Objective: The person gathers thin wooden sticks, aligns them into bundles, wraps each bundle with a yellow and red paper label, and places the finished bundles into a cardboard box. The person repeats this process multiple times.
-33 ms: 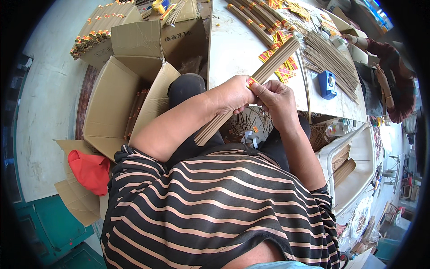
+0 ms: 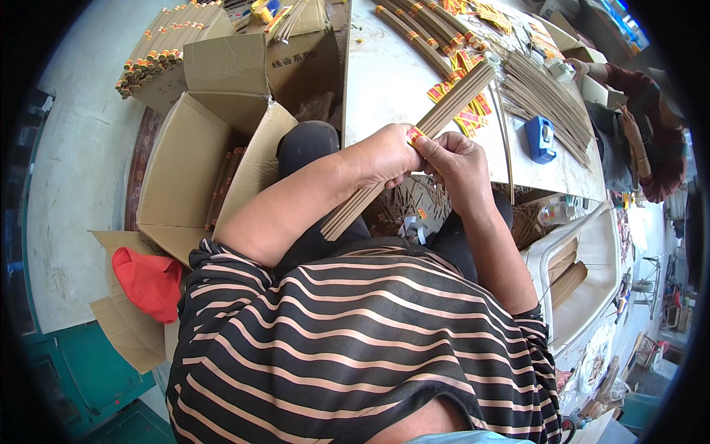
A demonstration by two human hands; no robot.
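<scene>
A bundle of brown incense sticks (image 2: 456, 98) slants across my lap, its upper end over the white table and its lower end near my thigh. My left hand (image 2: 386, 154) is closed around its middle. A red and yellow paper band (image 2: 415, 136) lies on the bundle beside my left fingers. My right hand (image 2: 460, 160) is closed too, thumb and fingers pinching at that band; the band's far side is hidden. On the table (image 2: 381, 96), just past the bundle, lie loose red and yellow paper strips (image 2: 473, 118). A blue tape dispenser (image 2: 541, 140) stands to the right.
Loose incense sticks (image 2: 551, 103) and banded bundles (image 2: 414, 37) cover the table's far part. At left, an open cardboard box (image 2: 181, 163) holds bundles; more bundles (image 2: 170, 37) are stacked behind. A red cloth (image 2: 146, 285) and a white tub (image 2: 592, 296) flank me. Another person (image 2: 651, 111) works at far right.
</scene>
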